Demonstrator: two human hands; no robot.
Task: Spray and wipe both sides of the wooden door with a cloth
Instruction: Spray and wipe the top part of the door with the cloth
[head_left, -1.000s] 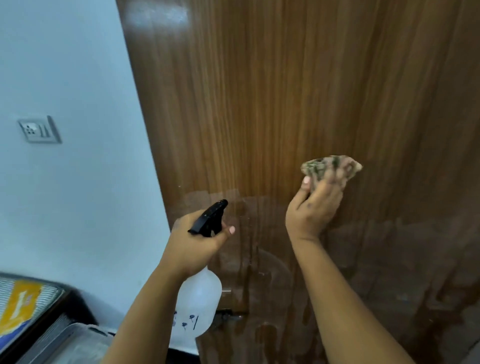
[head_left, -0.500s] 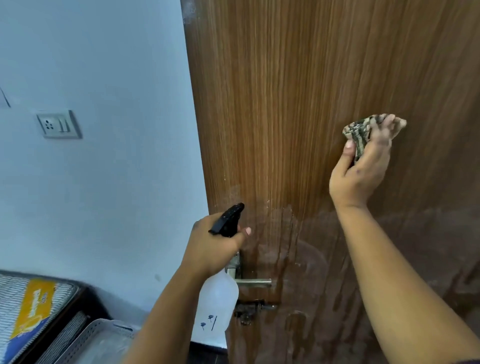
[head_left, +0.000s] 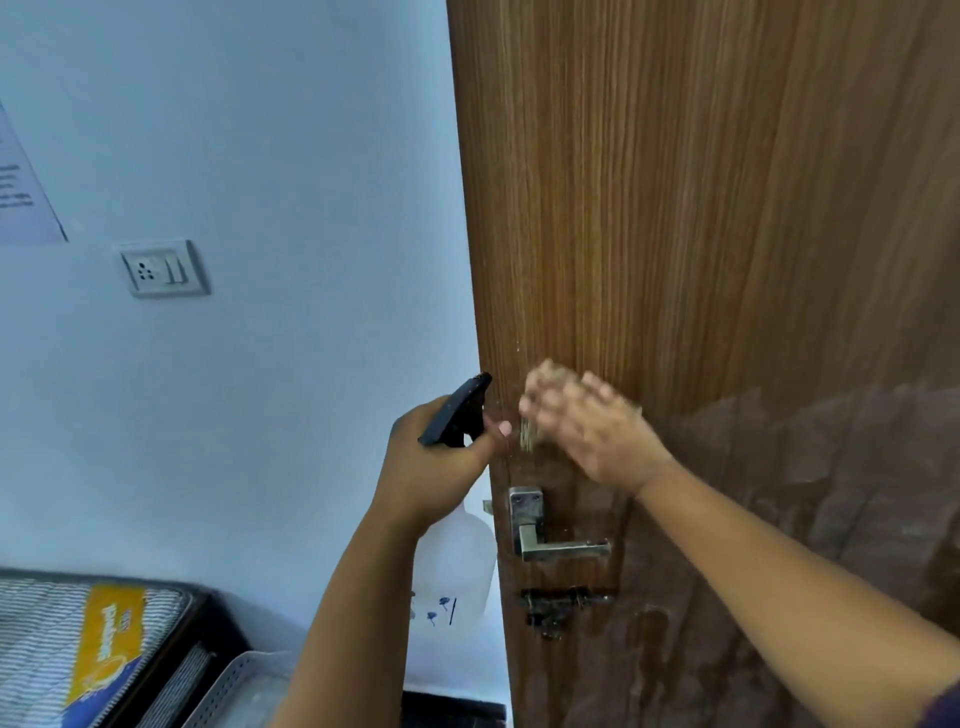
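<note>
Near door (head_left: 675, 208) edge, above handle (head_left: 561, 545): right hand (head_left: 587, 426), blurred, fingers spread, pressed cloth (head_left: 529, 436) flat to wood. Left hand (head_left: 431, 467) gripped spray bottle (head_left: 454, 571), fingers curled round neck.

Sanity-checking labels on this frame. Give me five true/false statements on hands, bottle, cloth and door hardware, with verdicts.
1. The left hand grips the spray bottle by its black trigger head. True.
2. The right hand hangs away from the door, holding nothing. False: it is at the door surface with the cloth under it, though motion blur hides the fingers.
3. The metal lever handle sits below the right hand. True.
4. The whole door face looks evenly dry. False: the lower part shows wet, darker streaks; the upper part looks dry.
5. The wall socket is on the door. False: it is on the wall left of it.
</note>
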